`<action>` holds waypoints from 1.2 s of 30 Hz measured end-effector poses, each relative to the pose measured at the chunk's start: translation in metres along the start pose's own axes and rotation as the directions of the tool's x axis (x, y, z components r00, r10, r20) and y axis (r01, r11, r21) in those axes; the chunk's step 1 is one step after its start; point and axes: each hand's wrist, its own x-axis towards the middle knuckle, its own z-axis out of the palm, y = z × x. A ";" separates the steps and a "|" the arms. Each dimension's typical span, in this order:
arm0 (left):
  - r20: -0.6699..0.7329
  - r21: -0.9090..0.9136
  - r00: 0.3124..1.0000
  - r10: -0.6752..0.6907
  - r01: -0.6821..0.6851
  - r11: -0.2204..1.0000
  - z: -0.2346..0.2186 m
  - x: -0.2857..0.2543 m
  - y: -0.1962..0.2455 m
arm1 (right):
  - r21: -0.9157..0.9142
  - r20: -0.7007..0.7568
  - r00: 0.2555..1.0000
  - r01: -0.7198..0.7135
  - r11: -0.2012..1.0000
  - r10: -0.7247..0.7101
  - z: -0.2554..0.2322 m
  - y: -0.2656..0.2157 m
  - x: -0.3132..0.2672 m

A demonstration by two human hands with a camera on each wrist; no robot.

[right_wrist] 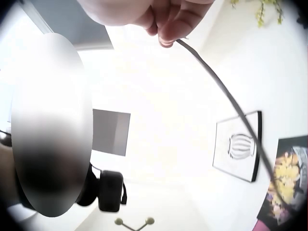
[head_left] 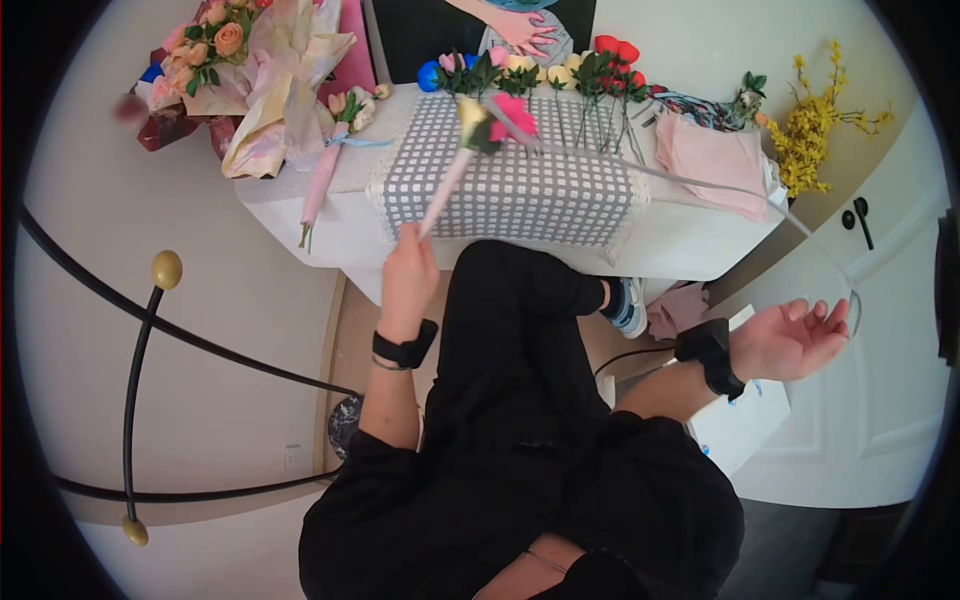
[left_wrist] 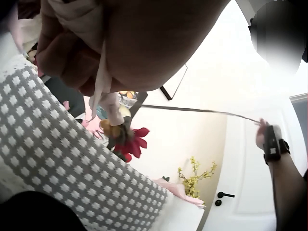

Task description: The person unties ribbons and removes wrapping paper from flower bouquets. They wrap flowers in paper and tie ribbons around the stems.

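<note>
My left hand (head_left: 410, 275) grips the lower end of a slim bouquet stem wrapped in pale pink (head_left: 447, 195), tilted up over the table. At its top are a pale yellow rose (head_left: 472, 115) and a bright pink flower (head_left: 518, 118) with green leaves. A long grey ribbon (head_left: 700, 183) runs from beside these flowers across to the right. Its far end is pinched in the fingers of my right hand (head_left: 785, 340), held out near the door. The right wrist view shows the ribbon (right_wrist: 219, 82) coming out from between thumb and fingertips.
On the white table (head_left: 350, 240) lies a grey-and-white checked runner (head_left: 540, 205), with loose flowers along the back. A small pink-wrapped bouquet (head_left: 322, 185) and a large bouquet (head_left: 245, 60) are at left. Pink cloth (head_left: 710, 160) and yellow blossoms (head_left: 805, 140) stand at right.
</note>
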 end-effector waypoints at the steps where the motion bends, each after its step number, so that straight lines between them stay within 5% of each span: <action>1: -0.044 -0.010 0.999 -0.026 0.026 1.000 -0.003 0.001 -0.002 | -0.092 0.009 1.000 0.025 0.995 -0.024 -0.002 -0.001 0.002; 3: -0.067 -0.035 0.997 -0.048 0.045 0.998 -0.008 0.000 -0.002 | -0.212 -0.005 1.000 -0.011 0.977 0.010 -0.008 0.004 0.001; 4: -0.092 -0.048 0.995 -0.037 0.033 0.998 -0.010 0.001 0.000 | -0.324 0.146 0.982 -0.067 0.944 0.120 -0.014 0.008 -0.008; 6: -0.109 -0.078 0.994 -0.016 0.008 0.997 -0.011 0.002 0.005 | -0.577 0.378 0.819 -0.156 0.802 0.432 -0.023 0.021 -0.024; 8: -0.127 -0.114 0.991 -0.041 0.026 0.993 -0.012 0.001 0.008 | -0.762 0.472 0.420 -0.248 0.598 0.775 -0.034 0.041 -0.040; 9: -0.132 -0.114 0.991 -0.029 0.014 0.993 -0.012 0.001 0.007 | -0.813 0.561 0.114 -0.110 0.572 0.820 -0.023 0.041 -0.047; 10: -0.129 -0.121 0.992 -0.019 0.003 0.993 -0.013 0.002 0.007 | -0.821 0.551 -0.209 0.037 0.570 0.808 -0.011 0.041 -0.056; 12: -0.106 -0.127 0.991 -0.077 0.063 0.990 -0.017 0.002 0.007 | -0.799 0.499 -0.650 -0.091 0.594 0.573 0.002 0.047 -0.068; 13: -0.117 -0.124 0.991 -0.061 0.046 0.991 -0.019 0.003 0.005 | -0.801 0.502 -0.642 -0.092 0.592 0.579 0.008 0.051 -0.070; 17: -0.131 -0.113 0.984 -0.120 0.105 0.988 -0.027 0.002 0.006 | -0.794 0.393 -0.838 -0.103 0.599 0.377 0.051 0.083 -0.048; 18: -0.133 -0.114 0.984 -0.116 0.101 0.988 -0.026 0.002 0.004 | -0.806 0.450 -0.806 -0.180 0.564 0.385 0.056 0.104 -0.032; 19: -0.149 -0.124 0.981 -0.125 0.107 0.987 -0.026 0.003 0.001 | -0.555 0.776 -0.551 -0.368 0.746 0.305 0.057 0.144 -0.008; 20: -0.161 -0.133 0.978 -0.136 0.115 0.984 -0.027 0.002 0.000 | -0.433 0.861 0.116 -0.344 0.833 0.496 0.062 0.198 0.007; 21: -0.150 -0.132 0.979 -0.141 0.122 0.984 -0.026 -0.001 -0.001 | -0.398 0.557 0.514 -0.524 0.753 0.652 0.053 0.273 0.033; 22: -0.153 -0.101 0.983 -0.103 0.089 0.991 -0.027 -0.006 -0.001 | -0.268 0.068 0.715 -0.659 0.703 0.696 0.027 0.329 0.053; 24: -0.188 -0.069 0.982 -0.021 0.008 0.998 -0.028 0.010 -0.001 | -0.730 0.059 0.544 -0.549 0.407 0.837 -0.007 0.372 0.066; 26: -0.143 -0.061 0.982 -0.123 0.115 0.991 -0.030 0.002 -0.003 | -0.640 0.084 0.385 -0.686 0.346 0.919 0.007 0.353 0.044; 28: -0.138 -0.097 0.978 -0.156 0.144 0.985 -0.028 0.003 -0.007 | -0.738 0.103 0.318 -0.611 0.287 0.943 0.007 0.369 0.045; 30: -0.160 -0.087 0.976 -0.145 0.132 0.987 -0.028 0.003 -0.009 | -0.924 0.213 0.164 -0.286 0.253 0.963 0.001 0.382 0.041; 32: -0.150 -0.084 0.975 -0.163 0.151 0.985 -0.030 0.006 -0.005 | -0.944 0.192 0.138 -0.245 0.221 0.972 0.015 0.359 0.026; 34: -0.138 -0.088 0.972 -0.192 0.181 0.980 -0.026 0.006 -0.002 | -0.950 0.312 0.119 0.005 0.314 0.943 0.024 0.346 0.013; 36: -0.130 -0.167 0.971 -0.198 0.176 0.970 -0.021 0.007 0.002 | -0.947 0.318 0.132 -0.001 0.321 0.939 0.026 0.332 -0.007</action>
